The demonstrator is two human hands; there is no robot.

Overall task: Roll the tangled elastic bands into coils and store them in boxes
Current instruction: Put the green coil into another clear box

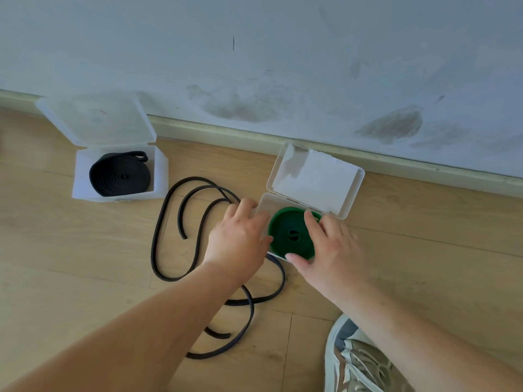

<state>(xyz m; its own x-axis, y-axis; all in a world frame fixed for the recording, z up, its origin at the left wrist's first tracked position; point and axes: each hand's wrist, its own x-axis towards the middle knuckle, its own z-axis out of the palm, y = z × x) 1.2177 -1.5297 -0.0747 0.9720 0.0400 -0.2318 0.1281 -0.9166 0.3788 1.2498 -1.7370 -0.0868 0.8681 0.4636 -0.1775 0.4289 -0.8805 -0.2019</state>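
A green coiled band (pixel 288 234) sits in the base of a clear plastic box (pixel 343 213) whose lid (pixel 317 176) stands open by the wall. My right hand (pixel 328 247) grips the coil, index finger over its far edge and thumb at its near edge. My left hand (pixel 240 236) lies against the coil's left side and the box's left wall, fingers curved. A loose black band (pixel 167 230) lies in loops on the wooden floor, partly under my left arm. At far left a second clear box (pixel 161 176) holds a black coil (pixel 120 176).
A stained white wall and skirting board (pixel 226 134) run along the far side. The left box's lid (pixel 99 120) leans back against the wall. A shoe (pixel 359 360) is at the lower right. Bare wooden floor (pixel 70 264) lies to the left.
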